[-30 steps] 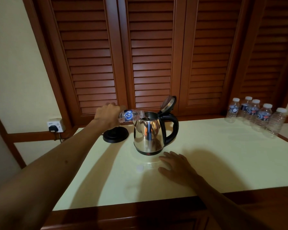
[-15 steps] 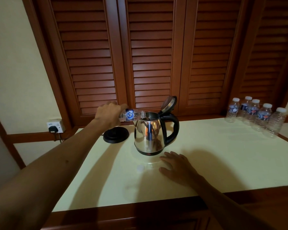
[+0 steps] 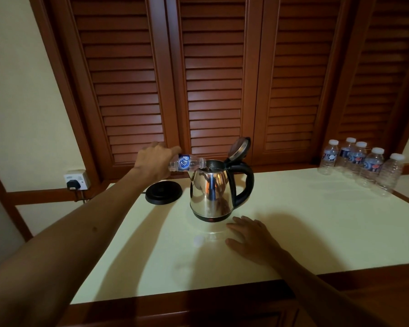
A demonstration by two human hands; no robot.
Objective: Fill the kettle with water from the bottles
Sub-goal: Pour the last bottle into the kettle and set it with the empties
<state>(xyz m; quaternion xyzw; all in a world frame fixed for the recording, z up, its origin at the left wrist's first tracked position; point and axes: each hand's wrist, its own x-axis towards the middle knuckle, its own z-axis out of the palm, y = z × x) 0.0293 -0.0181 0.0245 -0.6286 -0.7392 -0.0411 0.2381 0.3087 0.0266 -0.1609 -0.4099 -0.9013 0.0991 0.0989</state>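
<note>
Since the bottle (image 3: 186, 163) is tipped nearly flat with its neck over the kettle's (image 3: 213, 190) open mouth, I'd say this is mid-pour, though I can't actually make out a stream of water. The left hand (image 3: 154, 161) is wrapped around the bottle's base end, holding it from the side so the neck reaches over the rim. The kettle's lid (image 3: 240, 147) is flipped up and back toward the handle, which keeps the opening free, and the kettle sits straight on the bench (image 3: 316, 220) rather than on its black base (image 3: 164, 192), just beside it to the left. That makes sense to me, you don't want water slopping near the powered bit. The right hand (image 3: 250, 237) lies flat on the bench just in front of the kettle, fingers spread and relaxed, gripping nothing, probably just bracing. A small white cap (image 3: 198, 240) sits on the bench near that hand, most likely off this bottle. Five more bottles (image 3: 361, 164) stand capped in a cluster at the far right. The bench is a pale cream top with a dark wood edge, fairly glossy. Behind it are dark louvred wooden doors (image 3: 213, 79), cream walls, and a wall socket (image 3: 77, 180) at left with a black plug in it.
</note>
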